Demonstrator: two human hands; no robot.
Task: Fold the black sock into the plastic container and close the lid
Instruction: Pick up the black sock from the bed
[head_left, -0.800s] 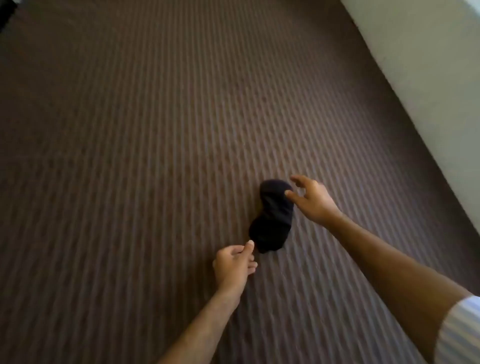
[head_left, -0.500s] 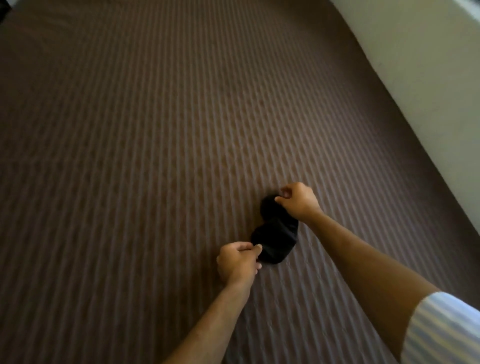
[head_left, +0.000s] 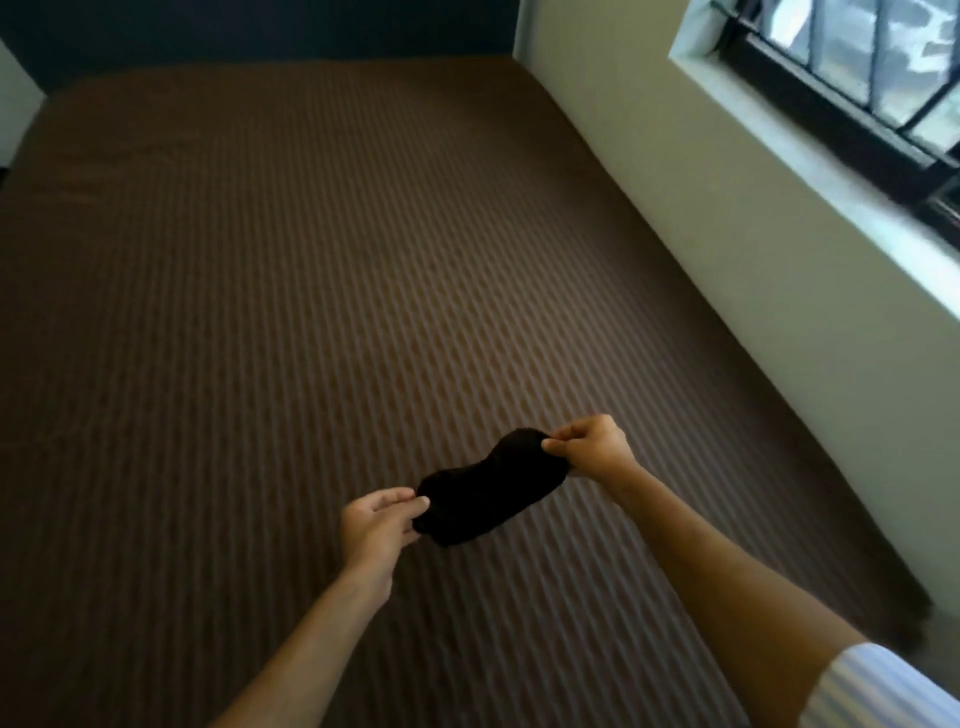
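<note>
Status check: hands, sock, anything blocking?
Left hand and right hand each pinch one end of the black sock. Sock stretched out, unfolded, over the brown striped bedcover. Container not in view. Nothing blocking.

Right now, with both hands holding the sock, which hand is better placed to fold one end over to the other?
Probably the right hand. It pinches the far end of the black sock from above, and could bring it toward the left hand, which holds the near end.
</note>
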